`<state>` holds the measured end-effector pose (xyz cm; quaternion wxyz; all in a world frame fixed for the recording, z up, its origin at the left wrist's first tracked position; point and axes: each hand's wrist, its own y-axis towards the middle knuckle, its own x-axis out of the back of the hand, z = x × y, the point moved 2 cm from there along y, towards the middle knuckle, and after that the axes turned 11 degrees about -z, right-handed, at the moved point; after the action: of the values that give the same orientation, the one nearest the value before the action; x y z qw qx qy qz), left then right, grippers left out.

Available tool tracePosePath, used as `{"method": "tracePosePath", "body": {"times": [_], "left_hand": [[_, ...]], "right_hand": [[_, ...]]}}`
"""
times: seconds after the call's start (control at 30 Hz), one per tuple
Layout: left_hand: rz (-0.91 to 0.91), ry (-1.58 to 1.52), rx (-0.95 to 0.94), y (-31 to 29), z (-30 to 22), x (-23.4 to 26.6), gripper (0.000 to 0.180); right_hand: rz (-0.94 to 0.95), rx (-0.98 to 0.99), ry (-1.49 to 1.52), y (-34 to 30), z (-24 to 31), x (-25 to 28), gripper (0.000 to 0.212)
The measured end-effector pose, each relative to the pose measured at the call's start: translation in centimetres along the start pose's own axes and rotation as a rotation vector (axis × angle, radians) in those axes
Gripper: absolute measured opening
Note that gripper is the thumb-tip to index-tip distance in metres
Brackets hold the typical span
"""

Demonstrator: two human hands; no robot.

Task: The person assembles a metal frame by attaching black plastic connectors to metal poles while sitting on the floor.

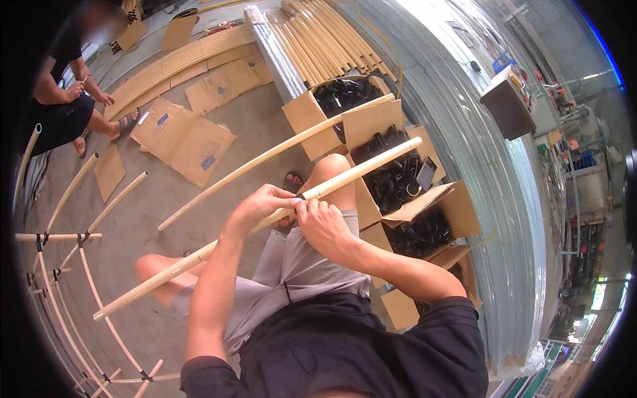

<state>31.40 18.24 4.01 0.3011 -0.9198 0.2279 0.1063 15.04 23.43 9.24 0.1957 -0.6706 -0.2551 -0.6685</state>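
A long beige pipe (371, 162) lies slantwise across my lap, its far end toward the boxes on the right and its near end low on the left. A small black pipe joint (300, 197) sits on it near the middle, mostly covered by fingers. My left hand (260, 207) is closed there from the left side, its wrist over the pipe. From the right, my right hand (324, 225) pinches at the same black piece, thumb and fingers close to the left fingertips. A second beige pipe (265, 158) slants beyond my hands, its upper end by an open box.
Open cardboard boxes (366, 192) of black joints stand to the right, with a phone (426, 174) on one. Long wrapped metal lengths (494, 219) lie beyond. A jointed pipe frame (86, 265) stands left. Flat cardboard (186, 142) covers some floor near another person (60, 99).
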Motion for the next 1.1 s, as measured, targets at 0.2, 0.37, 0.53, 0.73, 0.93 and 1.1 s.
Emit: {"method": "tracePosePath", "body": {"times": [0.2, 0.37, 0.53, 0.73, 0.93, 1.1], "left_hand": [[-0.056, 0.11, -0.116, 1.0, 1.6, 1.3, 0.033], [-0.045, 0.142, -0.045, 1.3, 1.4, 0.9, 0.032], [-0.051, 0.092, -0.025, 0.4, 1.6, 1.0, 0.031], [-0.12, 0.207, -0.067, 0.1, 1.0, 1.4, 0.033], [-0.081, 0.195, -0.12, 1.4, 2.0, 2.0, 0.036], [-0.033, 0.238, -0.095, 0.2, 0.4, 0.9, 0.036]], "right_hand": [[-0.065, 0.038, 0.129, 0.2, -0.5, -0.3, 0.029], [-0.012, 0.007, 0.182, -0.4, -0.7, -0.4, 0.029], [-0.077, 0.321, 0.238, 0.4, -2.5, 0.6, 0.033], [-0.119, 0.24, 0.351, 0.0, -3.2, -0.8, 0.02], [-0.234, -0.257, 0.449, -0.8, 0.1, -2.1, 0.016], [-0.304, 0.362, 0.523, 0.1, -4.1, -1.7, 0.021]]}}
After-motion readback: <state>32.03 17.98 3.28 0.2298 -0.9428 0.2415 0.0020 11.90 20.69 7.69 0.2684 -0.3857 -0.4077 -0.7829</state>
